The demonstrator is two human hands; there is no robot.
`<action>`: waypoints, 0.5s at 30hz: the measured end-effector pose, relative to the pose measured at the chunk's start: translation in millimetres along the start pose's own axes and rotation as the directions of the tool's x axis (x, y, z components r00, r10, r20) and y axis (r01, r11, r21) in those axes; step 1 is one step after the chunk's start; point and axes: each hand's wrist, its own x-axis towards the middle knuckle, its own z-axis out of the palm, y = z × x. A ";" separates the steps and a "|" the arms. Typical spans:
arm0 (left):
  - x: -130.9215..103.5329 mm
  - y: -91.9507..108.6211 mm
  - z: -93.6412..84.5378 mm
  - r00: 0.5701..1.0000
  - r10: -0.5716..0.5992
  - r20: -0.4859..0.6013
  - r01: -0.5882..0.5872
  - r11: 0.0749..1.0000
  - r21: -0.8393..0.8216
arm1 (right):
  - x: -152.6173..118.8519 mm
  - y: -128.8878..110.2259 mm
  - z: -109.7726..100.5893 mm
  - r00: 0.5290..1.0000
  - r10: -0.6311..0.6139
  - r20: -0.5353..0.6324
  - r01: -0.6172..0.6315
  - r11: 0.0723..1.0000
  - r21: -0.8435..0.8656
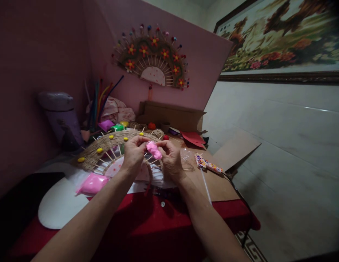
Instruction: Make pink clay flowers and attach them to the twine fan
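Observation:
Between both hands is a soft lump of pink modelling clay (154,150). My left hand (134,153) pinches its left end, where a bit of clear wrapping seems to show. At the other end, the fingers of my right hand (171,158) are closed on the same lump. Just behind and below the hands lies a fan-shaped craft piece (90,155), wound with twine and set with thin sticks and yellow dots. A plastic packet of pink clay (93,183) rests at its lower left.
A glue gun (210,164) with a flowered cover lies on brown cardboard (221,187) at the right. Red sheets (192,138) are behind it. A white round board (58,209) sits front left on the red cloth (125,225). A finished fan (155,54) hangs behind.

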 end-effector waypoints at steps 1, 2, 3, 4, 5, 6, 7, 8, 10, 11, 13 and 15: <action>0.1 -0.4 0.0 1.000 -0.004 -0.007 0.004 1.000 -0.014 | -0.8 0.7 0.1 1.000 -0.017 -0.007 0.017 1.000 -0.014; 0.2 -0.5 0.0 1.000 -0.013 -0.016 0.013 0.999 -0.029 | -1.5 1.0 0.0 1.000 -0.028 -0.011 0.028 0.999 -0.029; 0.4 -0.1 -0.2 0.999 -0.033 -0.019 0.032 0.998 -0.047 | -1.9 0.9 0.0 0.999 -0.035 -0.013 0.034 0.998 -0.046; 0.6 0.8 -0.4 0.998 -0.063 -0.017 0.062 0.996 -0.067 | -2.1 0.6 -0.1 0.999 -0.040 -0.017 0.039 0.997 -0.063; 0.7 2.1 -0.8 0.995 -0.101 -0.005 0.101 0.991 -0.090 | -2.0 0.1 -0.3 0.999 -0.044 -0.022 0.042 0.996 -0.077; 0.7 3.7 -1.2 0.989 -0.149 0.018 0.150 0.982 -0.116 | -1.7 -0.4 -0.7 0.998 -0.048 -0.028 0.045 0.996 -0.082; 0.6 5.5 -1.6 0.978 -0.201 0.050 0.207 0.968 -0.144 | -1.1 -0.6 -1.2 0.998 -0.052 -0.030 0.049 0.996 -0.080; 0.2 7.3 -2.1 0.963 -0.252 0.093 0.265 0.949 -0.172 | -0.4 -0.3 -2.0 0.998 -0.055 -0.030 0.053 0.996 -0.074; -1.1 9.8 -2.8 0.926 -0.326 0.189 0.363 0.905 -0.220 | 0.9 2.2 -4.1 0.998 -0.053 -0.024 0.052 0.996 -0.069; -1.9 10.2 -3.1 0.910 -0.341 0.234 0.394 0.887 -0.239 | 1.5 4.3 -5.3 0.999 -0.049 -0.015 0.048 0.996 -0.072; -3.1 9.6 -3.5 0.898 -0.331 0.290 0.408 0.872 -0.269 | 2.5 9.2 -7.3 0.999 -0.040 0.000 0.040 0.997 -0.071; -3.0 8.2 -4.3 0.910 -0.292 0.293 0.376 0.880 -0.291 | 4.0 12.7 -8.4 0.999 -0.035 0.003 0.035 0.999 -0.036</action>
